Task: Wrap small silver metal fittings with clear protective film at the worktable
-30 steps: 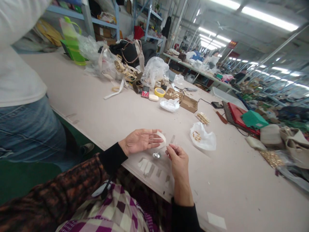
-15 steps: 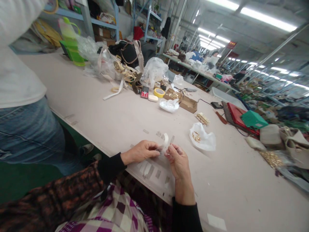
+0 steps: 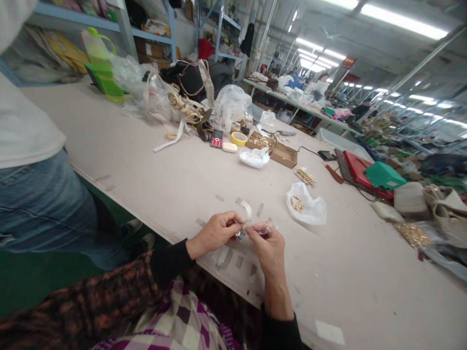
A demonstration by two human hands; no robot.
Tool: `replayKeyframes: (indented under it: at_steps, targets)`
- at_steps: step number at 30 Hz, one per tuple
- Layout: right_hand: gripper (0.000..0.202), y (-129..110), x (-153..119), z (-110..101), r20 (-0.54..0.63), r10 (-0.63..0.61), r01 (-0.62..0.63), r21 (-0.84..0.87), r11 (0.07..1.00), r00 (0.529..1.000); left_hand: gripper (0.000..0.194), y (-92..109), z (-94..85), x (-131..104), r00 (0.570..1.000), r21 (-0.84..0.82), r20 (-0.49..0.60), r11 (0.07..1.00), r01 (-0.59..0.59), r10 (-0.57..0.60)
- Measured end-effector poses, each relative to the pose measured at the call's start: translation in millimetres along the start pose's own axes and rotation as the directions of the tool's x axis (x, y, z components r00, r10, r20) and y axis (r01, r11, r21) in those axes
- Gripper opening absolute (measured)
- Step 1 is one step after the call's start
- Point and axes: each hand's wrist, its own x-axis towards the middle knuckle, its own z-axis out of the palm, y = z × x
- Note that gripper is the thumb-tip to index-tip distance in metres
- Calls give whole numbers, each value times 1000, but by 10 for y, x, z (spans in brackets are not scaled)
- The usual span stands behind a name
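My left hand (image 3: 219, 232) is closed in a pinch on a small item too small to name, near the table's front edge. Facing it, my right hand (image 3: 268, 243) is pinched too, its fingertips almost touching the left ones; a bit of clear plastic shows by its fingers. A curved white strip (image 3: 246, 209) rises just behind the fingertips. Grey tape pieces (image 3: 239, 262) lie on the table (image 3: 175, 189) around my hands. Beyond my right hand, a white wrapper (image 3: 314, 210) holds small gold pieces (image 3: 296, 204).
A person in jeans (image 3: 47, 209) stands at the left edge. Farther back are a yellow tape roll (image 3: 239, 139), a phone (image 3: 216, 138), an open cardboard box (image 3: 283, 154) and plastic bags (image 3: 231, 107). At right lie a green box (image 3: 385, 175) and beige bags (image 3: 410, 201).
My fingertips have come closer together, the right ones moving left. The white strip leans differently. The view has shifted slightly.
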Motion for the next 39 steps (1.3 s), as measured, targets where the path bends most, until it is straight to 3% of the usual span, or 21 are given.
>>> replayKeyframes:
  at_steps: [7,11,15,18,22,26,32,35,39]
  targets:
    - [35,57,47,81,-119,84,-69,119,990,989,40,40,35,-19,996,-188,66,979,76,-65]
    - [34,87,62,111,-133,89,-66,170,983,987,45,63,21,-47,996,-180,58,980,81,-72]
    - [30,111,28,126,-147,9,8,116,993,989,44,69,38,-41,992,-235,1,965,119,-123]
    - [25,127,-34,133,-181,-143,152,34,988,973,49,60,61,-16,985,-293,-36,945,148,-166]
    - [11,126,-136,152,-166,-404,374,-182,909,900,53,46,72,10,983,-264,-83,955,134,-161]
    - [5,78,-196,183,-118,-621,561,-323,762,775,56,64,63,4,983,-225,-77,963,148,-169]
    - [12,-13,-231,249,32,-762,665,-513,542,646,41,73,44,-20,995,-82,-70,995,61,-67]
    - [14,-23,-255,298,63,-775,642,-605,471,628,26,59,41,-37,995,143,-91,990,-18,31]
    - [16,-48,-284,339,70,-745,586,-667,460,664,21,69,39,-80,991,280,-53,954,-107,127]
